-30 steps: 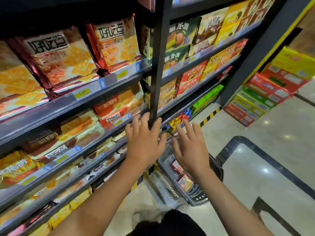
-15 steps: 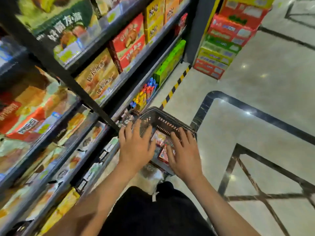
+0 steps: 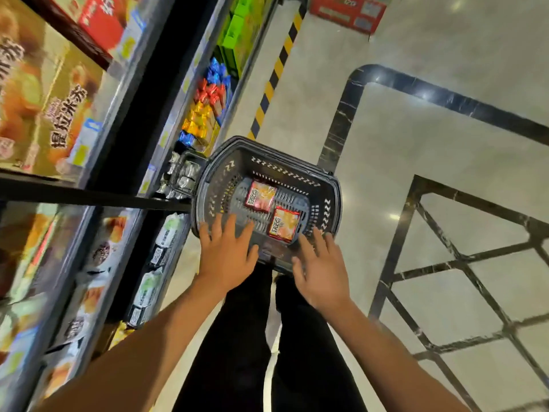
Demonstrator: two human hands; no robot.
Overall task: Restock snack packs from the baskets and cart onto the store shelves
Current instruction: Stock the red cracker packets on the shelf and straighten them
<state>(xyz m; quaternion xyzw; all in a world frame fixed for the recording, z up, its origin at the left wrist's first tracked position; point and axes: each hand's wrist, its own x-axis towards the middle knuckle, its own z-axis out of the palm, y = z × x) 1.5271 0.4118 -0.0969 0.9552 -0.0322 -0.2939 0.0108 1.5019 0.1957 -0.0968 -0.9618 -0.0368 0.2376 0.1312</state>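
Observation:
A dark grey shopping basket stands on the floor beside the shelves. Two red-and-orange snack packs lie flat on its bottom: one toward the far side, the other nearer me. My left hand hovers over the basket's near left rim, fingers spread and empty. My right hand is above the near right rim, also spread and holding nothing, its fingertips close to the nearer pack. My black trousers show below both forearms.
Stocked store shelves run along the left, with boxed and bagged snacks and small coloured packs low down. A yellow-black striped strip marks the shelf base. Red cartons stand at the top. Polished floor spreads right.
My view has tilted down from the shelves to the basket. Both hands have dropped from the shelf post toward the basket's near rim, still spread and empty.

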